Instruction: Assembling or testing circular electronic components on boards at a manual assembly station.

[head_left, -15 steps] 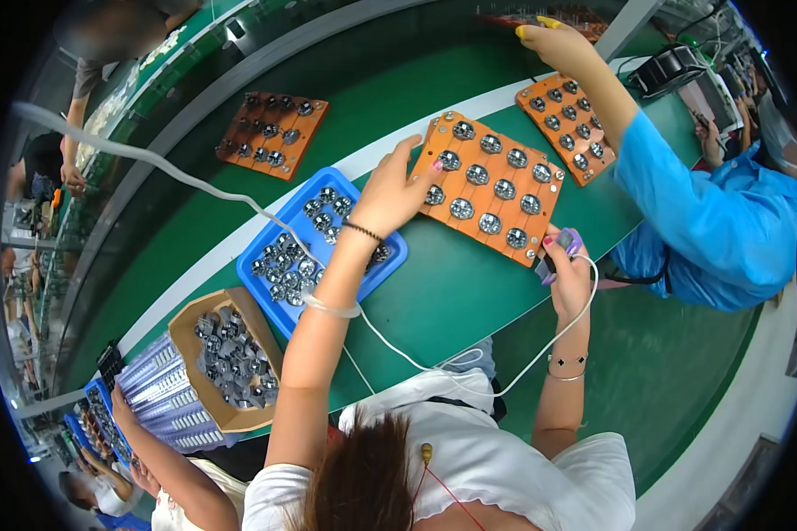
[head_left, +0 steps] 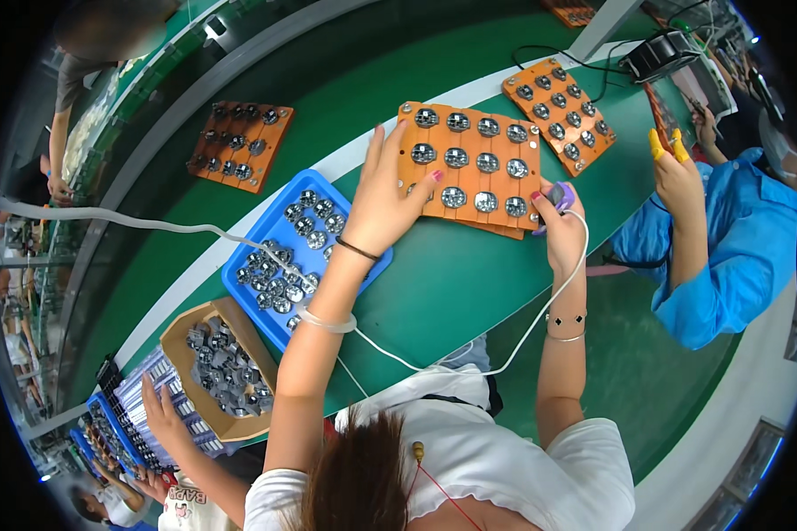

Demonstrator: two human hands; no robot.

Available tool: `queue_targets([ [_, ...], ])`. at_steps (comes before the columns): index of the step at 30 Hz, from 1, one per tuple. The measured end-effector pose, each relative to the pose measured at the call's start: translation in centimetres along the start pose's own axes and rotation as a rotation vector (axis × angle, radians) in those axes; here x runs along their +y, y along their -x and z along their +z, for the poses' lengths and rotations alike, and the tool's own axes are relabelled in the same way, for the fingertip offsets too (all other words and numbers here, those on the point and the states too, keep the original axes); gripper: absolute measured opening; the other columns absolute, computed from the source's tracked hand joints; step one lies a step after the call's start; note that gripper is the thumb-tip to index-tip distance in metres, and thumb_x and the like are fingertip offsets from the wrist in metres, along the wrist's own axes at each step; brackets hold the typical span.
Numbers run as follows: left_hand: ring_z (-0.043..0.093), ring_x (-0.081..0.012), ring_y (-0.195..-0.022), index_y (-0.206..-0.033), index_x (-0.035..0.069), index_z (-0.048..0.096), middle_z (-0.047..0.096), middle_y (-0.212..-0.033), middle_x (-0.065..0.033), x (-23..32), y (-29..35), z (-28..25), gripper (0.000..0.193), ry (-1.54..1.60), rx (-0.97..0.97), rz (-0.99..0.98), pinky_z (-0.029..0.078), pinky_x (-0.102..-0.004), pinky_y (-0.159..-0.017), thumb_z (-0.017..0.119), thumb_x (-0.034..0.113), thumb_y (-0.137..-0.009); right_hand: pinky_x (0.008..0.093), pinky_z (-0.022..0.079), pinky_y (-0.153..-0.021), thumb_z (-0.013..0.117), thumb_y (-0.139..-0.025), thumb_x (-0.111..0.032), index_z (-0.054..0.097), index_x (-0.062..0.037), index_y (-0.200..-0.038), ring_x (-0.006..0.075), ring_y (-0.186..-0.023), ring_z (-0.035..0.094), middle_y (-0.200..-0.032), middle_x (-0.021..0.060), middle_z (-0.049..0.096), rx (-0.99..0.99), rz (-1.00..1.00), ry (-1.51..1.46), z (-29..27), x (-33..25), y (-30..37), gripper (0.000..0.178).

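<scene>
An orange board (head_left: pixel 472 142) carrying rows of round silvery parts lies in front of me, turned almost square. Under its lower edge shows a strip of a second orange board (head_left: pixel 496 229). My left hand (head_left: pixel 383 199) grips the board's left edge, thumb over the top face and fingers stretched along the side. At the lower right corner, my right hand (head_left: pixel 565 232) is closed around a small purple handheld piece (head_left: pixel 558 196), its fingertips against the board. A white cord (head_left: pixel 540 323) runs from near that hand to a clear band (head_left: pixel 326 321) around my left forearm.
Left of the board sit a blue tray (head_left: pixel 239 257) of round parts and a cardboard box (head_left: pixel 264 372) of grey parts. Other orange boards (head_left: pixel 243 146) (head_left: pixel 560 115) lie beyond. A black fan (head_left: pixel 660 55) stands far right. A co-worker's yellow-tipped hand (head_left: pixel 679 181) is at right.
The board has turned nearly level and shifted up and left with both my hands. The co-worker's arm at right has drawn back from the far side, now holding a brown piece.
</scene>
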State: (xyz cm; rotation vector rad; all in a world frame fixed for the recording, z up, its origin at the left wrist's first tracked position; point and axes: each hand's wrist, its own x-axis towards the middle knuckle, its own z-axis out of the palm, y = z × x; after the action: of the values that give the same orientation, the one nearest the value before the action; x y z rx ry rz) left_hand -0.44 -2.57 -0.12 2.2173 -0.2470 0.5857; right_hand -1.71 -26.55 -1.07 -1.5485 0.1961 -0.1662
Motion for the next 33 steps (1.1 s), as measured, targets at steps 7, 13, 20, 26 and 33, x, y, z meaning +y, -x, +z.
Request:
queue_targets([
  [7,0.053,-0.0202,-0.093,-0.083,0.008,0.063,0.059,-0.093,-0.0006,3.5,-0.1,1.7,0.012,-0.008,-0.250,0.480,0.038,-0.0328,-0.081,0.066,0.015,-0.073,0.0280,0.045,-0.081,0.054,-0.087,-0.011,0.050,0.0009,-0.101,0.0160,-0.094,0.055,-0.109,0.0149,0.057,0.147,-0.162,-0.059,-1.6,-0.1,0.3,0.019],
  [13,0.054,-0.0191,-0.086,-0.079,0.008,0.058,0.057,-0.085,-0.0016,3.3,-0.3,2.8,0.008,-0.038,-0.215,0.508,0.038,-0.0317,-0.078,0.062,0.012,-0.073,0.0293,0.046,-0.079,0.056,-0.086,-0.011,0.046,-0.0031,-0.088,0.0175,-0.091,0.055,-0.107,0.0159,0.055,0.070,-0.275,-0.255,-0.6,-1.7,1.9,0.013],
  [20,0.055,-0.0234,-0.081,-0.081,0.006,0.055,0.056,-0.087,-0.0050,6.0,-0.5,1.9,0.011,0.148,-0.302,0.412,0.039,-0.0333,-0.076,0.061,0.010,-0.074,0.0328,0.043,-0.084,0.056,-0.086,-0.011,0.044,-0.0038,-0.090,0.0184,-0.092,0.050,-0.098,0.0118,0.052,-0.098,-0.420,-0.318,2.8,-2.9,1.6,0.015],
  [26,0.057,-0.0264,-0.086,-0.085,0.004,0.058,0.059,-0.096,-0.0081,6.7,-0.6,1.9,0.015,0.243,-0.254,0.417,0.043,-0.0351,-0.079,0.065,0.007,-0.072,0.0350,0.041,-0.088,0.061,-0.084,-0.021,0.042,-0.0024,-0.097,0.0200,-0.094,0.049,-0.103,0.0132,0.049,-0.211,-0.459,-0.311,2.9,-2.5,1.4,0.029],
  [33,0.054,-0.0207,-0.092,-0.079,0.007,0.061,0.061,-0.096,-0.0038,5.7,-1.3,3.0,0.009,0.003,-0.266,0.410,0.036,-0.0333,-0.081,0.065,0.012,-0.073,0.0358,0.042,-0.087,0.055,-0.085,-0.040,0.042,-0.0027,-0.102,0.0210,-0.095,0.049,-0.105,0.0127,0.049,-0.142,-0.396,-0.300,1.0,-1.8,0.0,0.043],
])
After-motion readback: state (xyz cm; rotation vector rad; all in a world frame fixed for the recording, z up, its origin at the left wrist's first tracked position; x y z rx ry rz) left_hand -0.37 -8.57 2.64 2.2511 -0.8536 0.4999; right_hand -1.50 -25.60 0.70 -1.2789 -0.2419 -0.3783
